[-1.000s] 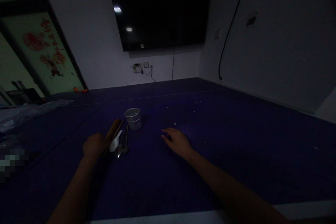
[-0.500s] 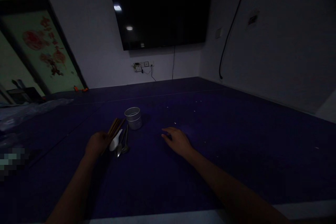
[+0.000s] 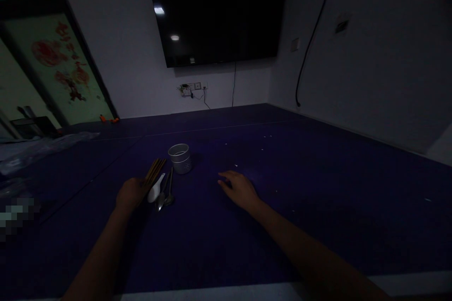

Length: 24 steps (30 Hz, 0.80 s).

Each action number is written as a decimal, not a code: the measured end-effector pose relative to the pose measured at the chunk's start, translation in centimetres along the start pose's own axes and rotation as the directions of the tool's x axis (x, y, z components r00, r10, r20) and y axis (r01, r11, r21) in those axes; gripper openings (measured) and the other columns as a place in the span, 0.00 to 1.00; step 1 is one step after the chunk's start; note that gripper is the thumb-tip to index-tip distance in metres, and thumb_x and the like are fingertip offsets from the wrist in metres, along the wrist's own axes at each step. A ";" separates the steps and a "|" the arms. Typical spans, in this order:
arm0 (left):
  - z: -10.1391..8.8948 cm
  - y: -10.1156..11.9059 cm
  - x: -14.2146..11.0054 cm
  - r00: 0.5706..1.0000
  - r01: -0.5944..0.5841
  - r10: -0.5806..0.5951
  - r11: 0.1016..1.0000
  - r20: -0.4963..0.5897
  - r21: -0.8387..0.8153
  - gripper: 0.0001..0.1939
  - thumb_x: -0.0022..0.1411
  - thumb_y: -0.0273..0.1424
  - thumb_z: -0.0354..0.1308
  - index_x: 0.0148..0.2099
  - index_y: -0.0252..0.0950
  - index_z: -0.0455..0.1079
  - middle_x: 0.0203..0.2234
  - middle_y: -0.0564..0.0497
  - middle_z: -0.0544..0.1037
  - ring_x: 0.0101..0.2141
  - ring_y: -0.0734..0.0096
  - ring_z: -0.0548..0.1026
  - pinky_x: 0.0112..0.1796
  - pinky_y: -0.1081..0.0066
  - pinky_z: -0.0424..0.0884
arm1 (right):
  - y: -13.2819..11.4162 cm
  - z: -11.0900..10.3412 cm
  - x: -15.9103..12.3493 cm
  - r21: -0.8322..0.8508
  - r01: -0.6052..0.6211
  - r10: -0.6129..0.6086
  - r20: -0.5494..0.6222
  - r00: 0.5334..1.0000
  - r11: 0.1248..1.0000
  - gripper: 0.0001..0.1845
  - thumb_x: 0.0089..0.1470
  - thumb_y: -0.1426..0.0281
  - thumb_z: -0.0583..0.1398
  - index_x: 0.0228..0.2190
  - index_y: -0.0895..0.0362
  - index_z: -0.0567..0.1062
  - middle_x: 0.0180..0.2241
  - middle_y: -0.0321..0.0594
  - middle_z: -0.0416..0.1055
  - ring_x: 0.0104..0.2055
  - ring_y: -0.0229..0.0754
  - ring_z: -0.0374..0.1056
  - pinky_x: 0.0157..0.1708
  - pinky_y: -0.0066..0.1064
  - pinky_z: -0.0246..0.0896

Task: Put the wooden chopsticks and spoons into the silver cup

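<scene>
My left hand is closed on the near end of a bundle of brown chopsticks that lies on the dark blue surface. Right beside the bundle are a white spoon and two metal spoons. A small silver perforated cup stands upright just beyond them. My right hand rests palm down on the surface to the right, fingers stretched out, holding nothing.
A dark television hangs on the back wall above a socket strip and a cable. Crumpled clear plastic lies at the far left. A light strip marks the surface's near edge.
My left hand has slid a little forward and right onto the near ends of the chopsticks. The right hand has stayed put.
</scene>
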<state>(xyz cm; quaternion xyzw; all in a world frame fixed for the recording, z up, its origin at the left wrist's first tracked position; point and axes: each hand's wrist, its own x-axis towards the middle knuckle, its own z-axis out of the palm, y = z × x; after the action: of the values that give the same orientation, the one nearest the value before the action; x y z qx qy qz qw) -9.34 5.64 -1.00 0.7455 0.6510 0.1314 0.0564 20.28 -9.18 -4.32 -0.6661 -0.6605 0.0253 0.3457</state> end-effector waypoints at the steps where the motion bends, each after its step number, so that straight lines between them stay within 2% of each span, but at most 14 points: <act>1: -0.1 0.0 -0.1 0.999 0.003 -0.003 1.000 0.032 0.015 0.21 0.56 0.43 0.49 0.40 0.35 0.77 0.32 0.40 0.80 0.33 0.56 0.77 0.26 0.71 0.64 | 0.0 0.0 0.0 -0.002 0.000 0.000 -0.003 1.000 1.000 0.17 0.56 0.65 0.54 0.46 0.55 0.73 0.44 0.42 0.73 0.42 0.41 0.70 0.43 0.34 0.62; 3: -0.1 0.1 -0.1 0.997 0.005 -0.008 0.999 0.075 0.037 0.22 0.58 0.42 0.47 0.41 0.34 0.77 0.32 0.39 0.80 0.34 0.55 0.77 0.26 0.70 0.64 | 0.0 0.0 0.0 -0.006 -0.001 0.001 -0.007 1.000 1.000 0.17 0.57 0.65 0.54 0.46 0.55 0.73 0.44 0.43 0.73 0.42 0.42 0.70 0.43 0.34 0.63; 9: 0.4 -0.1 0.2 0.999 -0.043 0.043 0.999 0.006 0.032 0.23 0.59 0.41 0.46 0.46 0.34 0.75 0.37 0.38 0.79 0.38 0.55 0.77 0.30 0.71 0.66 | 0.1 0.2 0.1 -0.017 0.002 -0.003 -0.012 1.000 1.000 0.18 0.57 0.64 0.53 0.46 0.56 0.73 0.44 0.43 0.73 0.41 0.41 0.70 0.44 0.34 0.63; 13: 0.8 -0.4 0.8 0.997 -0.080 0.080 0.997 0.000 0.008 0.24 0.57 0.43 0.47 0.44 0.33 0.75 0.35 0.39 0.79 0.37 0.56 0.77 0.30 0.71 0.66 | 0.2 0.3 0.1 -0.004 0.010 -0.010 -0.018 1.000 1.000 0.17 0.56 0.64 0.54 0.46 0.56 0.73 0.43 0.43 0.73 0.41 0.41 0.70 0.43 0.34 0.63; 17: 1.0 -0.5 1.0 0.997 -0.069 0.069 0.998 0.022 -0.010 0.22 0.56 0.41 0.49 0.45 0.33 0.75 0.34 0.42 0.80 0.37 0.59 0.77 0.29 0.74 0.65 | 0.2 0.3 0.1 0.006 0.000 0.000 -0.022 1.000 1.000 0.17 0.56 0.65 0.54 0.46 0.54 0.73 0.44 0.42 0.73 0.40 0.41 0.70 0.43 0.34 0.63; 24: 1.0 -0.2 0.7 0.998 -0.053 0.054 0.998 -0.032 0.023 0.23 0.58 0.42 0.47 0.44 0.33 0.75 0.35 0.40 0.79 0.37 0.58 0.77 0.29 0.73 0.64 | 0.1 0.1 0.1 0.000 0.006 -0.006 -0.017 1.000 1.000 0.17 0.56 0.65 0.54 0.46 0.54 0.73 0.44 0.41 0.73 0.41 0.41 0.70 0.44 0.34 0.63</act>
<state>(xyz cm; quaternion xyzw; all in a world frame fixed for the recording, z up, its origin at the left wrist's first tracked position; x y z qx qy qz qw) -9.13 6.44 -1.95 0.7610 0.6331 0.1376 0.0340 20.28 -9.05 -4.44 -0.6645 -0.6594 0.0187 0.3512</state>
